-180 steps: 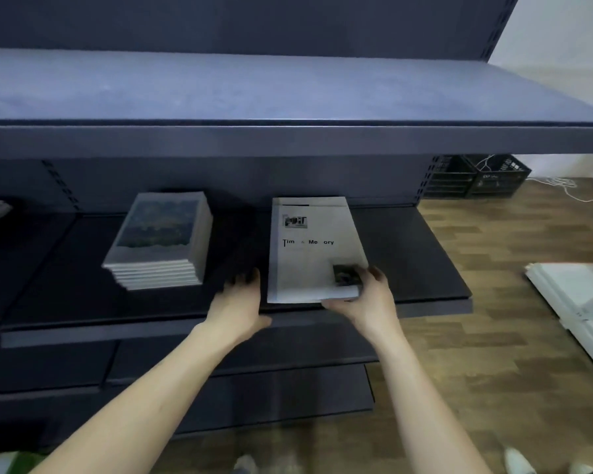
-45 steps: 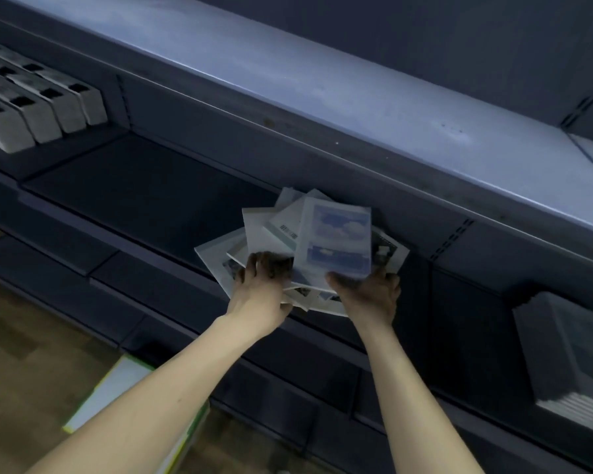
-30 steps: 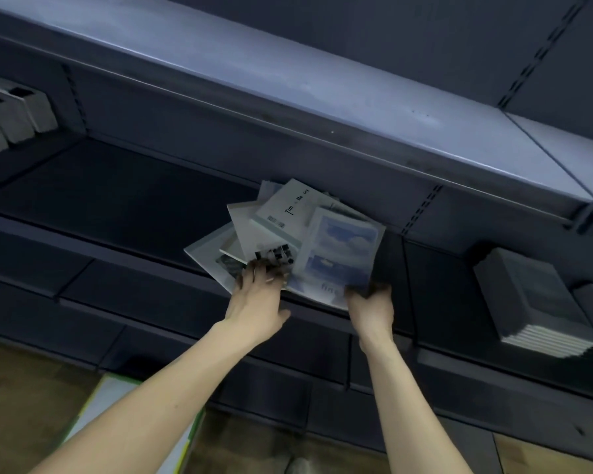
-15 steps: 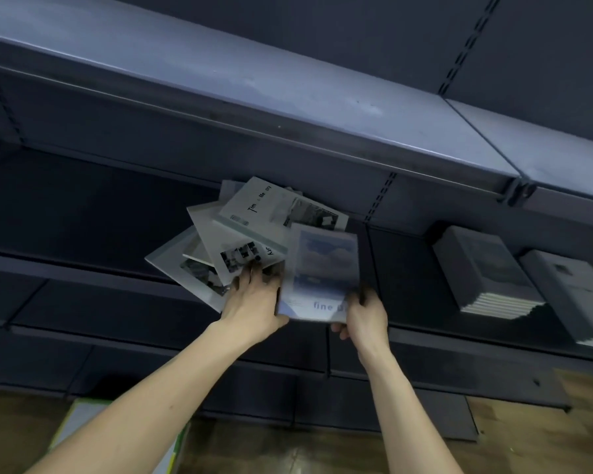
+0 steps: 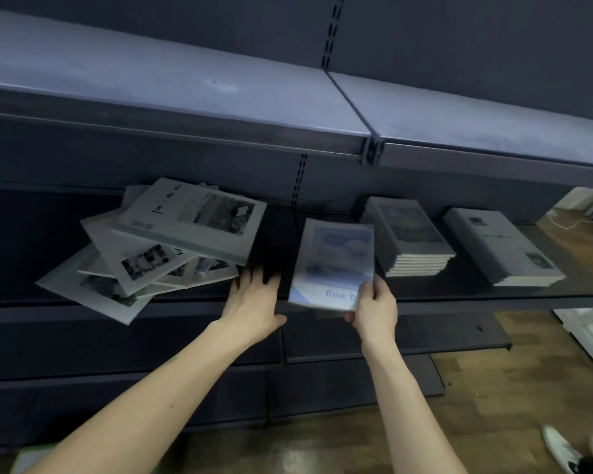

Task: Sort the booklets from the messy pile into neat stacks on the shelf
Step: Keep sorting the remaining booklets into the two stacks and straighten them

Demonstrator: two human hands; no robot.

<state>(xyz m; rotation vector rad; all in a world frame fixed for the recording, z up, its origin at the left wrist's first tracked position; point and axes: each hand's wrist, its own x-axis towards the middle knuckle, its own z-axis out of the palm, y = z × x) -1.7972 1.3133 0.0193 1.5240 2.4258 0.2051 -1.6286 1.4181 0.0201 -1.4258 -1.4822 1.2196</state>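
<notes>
A blue sky-cover booklet point(image 5: 334, 265) is pinched at its near corner by the right hand point(image 5: 374, 307), fingers curled at the edge with the thumb tucked beneath, and it is held just above the front lip of the shelf point(image 5: 425, 299). The left hand point(image 5: 254, 302) is seen spread and relaxed, nothing gripped, fingertips laid at the shelf edge just beside the messy pile point(image 5: 154, 248) at its four o'clock corner. The pile is fanned out at nine o'clock from the carried booklet, its lowest sheet hanging over the lip. At three o'clock a neat stack point(image 5: 409, 242) with a dark picture cover is found, and further out on the same bearing a second neat stack point(image 5: 504, 248) with a pale cover. Neither top cover appears to match the blue one, though the blur makes that hard to judge; a fresh stack is probably called for in the bare gap between pile and first stack. The booklet is best lowered flat, spine squared to the shelf back, and released only once it is fully supported. The overhanging sheet is best steadied by the free hand, since a slide off the edge looks possible.
</notes>
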